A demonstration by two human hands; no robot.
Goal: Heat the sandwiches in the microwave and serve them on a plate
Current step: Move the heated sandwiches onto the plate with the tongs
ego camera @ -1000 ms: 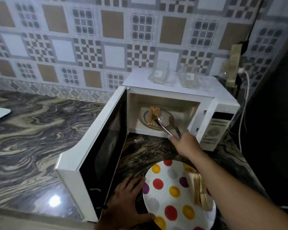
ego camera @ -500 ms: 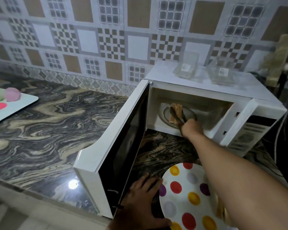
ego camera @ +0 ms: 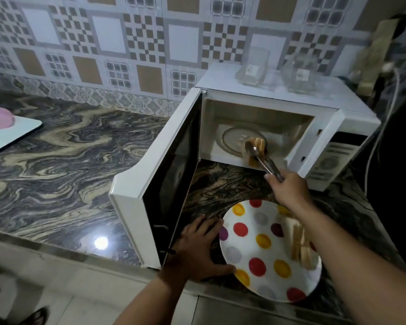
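The white microwave (ego camera: 279, 95) stands open, its door (ego camera: 169, 174) swung out to the left. My right hand (ego camera: 288, 191) grips metal tongs (ego camera: 265, 163), which clamp a toasted sandwich (ego camera: 258, 144) at the front edge of the glass turntable (ego camera: 232, 139). A white plate with coloured dots (ego camera: 251, 240) lies on the counter below the microwave, with another sandwich (ego camera: 298, 242) on its right side, partly behind my forearm. My left hand (ego camera: 197, 249) rests flat on the counter, thumb touching the plate's left rim.
Two clear glass containers (ego camera: 253, 66) (ego camera: 300, 73) sit on top of the microwave. A white board (ego camera: 14, 134) with pink items lies far left on the marbled counter (ego camera: 68, 160). A white cable (ego camera: 375, 137) hangs at the right.
The tongs closed on the sandwich on the turntable, and my right hand has drawn it toward the microwave's front opening. My left hand stayed by the plate.
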